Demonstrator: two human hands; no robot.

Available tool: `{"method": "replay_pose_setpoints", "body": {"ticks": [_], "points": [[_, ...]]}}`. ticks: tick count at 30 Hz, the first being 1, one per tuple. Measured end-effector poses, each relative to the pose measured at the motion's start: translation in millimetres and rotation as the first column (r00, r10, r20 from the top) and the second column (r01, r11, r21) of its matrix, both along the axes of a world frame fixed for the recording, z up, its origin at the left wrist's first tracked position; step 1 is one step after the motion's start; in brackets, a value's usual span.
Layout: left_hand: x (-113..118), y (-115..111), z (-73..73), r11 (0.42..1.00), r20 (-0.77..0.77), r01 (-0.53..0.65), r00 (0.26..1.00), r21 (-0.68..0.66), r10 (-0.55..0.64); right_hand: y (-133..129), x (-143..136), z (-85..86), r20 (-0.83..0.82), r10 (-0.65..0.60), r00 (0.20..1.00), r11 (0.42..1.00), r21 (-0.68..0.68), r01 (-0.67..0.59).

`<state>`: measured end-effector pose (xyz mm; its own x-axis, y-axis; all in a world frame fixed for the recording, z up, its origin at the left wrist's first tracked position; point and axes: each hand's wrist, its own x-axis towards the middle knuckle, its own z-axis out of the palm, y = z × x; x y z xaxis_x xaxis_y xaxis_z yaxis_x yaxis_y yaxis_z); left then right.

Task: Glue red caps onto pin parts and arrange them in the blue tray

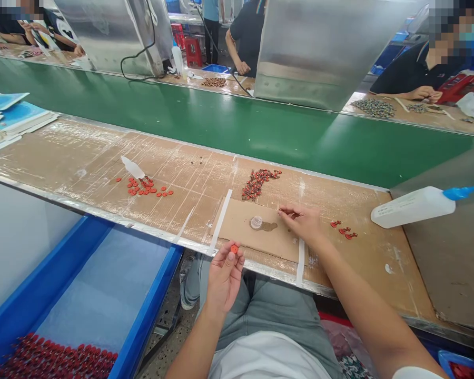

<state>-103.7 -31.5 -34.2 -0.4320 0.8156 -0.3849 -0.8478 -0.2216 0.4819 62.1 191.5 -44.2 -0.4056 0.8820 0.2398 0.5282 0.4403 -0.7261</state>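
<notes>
My left hand [224, 281] pinches a round red disc [234, 248] between thumb and fingertips, just off the table's front edge. Over the cardboard pad [237, 213], my right hand [306, 223] has its thumb and fingers closed on a small dark part [279, 211], too small to make out well. A little clear cup [256, 222] sits on the pad between my hands, beside a wet brown stain. Behind the pad lies a heap of small red-and-dark parts [256, 184]. Three red pieces with stems [344, 230] rest to the right of my right hand.
Loose red discs [136, 188] lie at left by a white bottle [132, 167]. A blue-tipped bottle [414, 207] lies at right. Below left, a blue bin [98, 284] holds rows of red pieces. Beyond the green belt [205, 118], co-workers sit behind metal panels [312, 52].
</notes>
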Motion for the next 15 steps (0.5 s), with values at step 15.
{"method": "replay_pose_setpoints", "body": {"ticks": [15], "points": [[1, -3, -7.7, 0.999, 0.004, 0.022, 1.000, 0.023, -0.023, -55, -51, 7.8, -0.220, 0.185, 0.958, 0.934, 0.342, -0.102]]}}
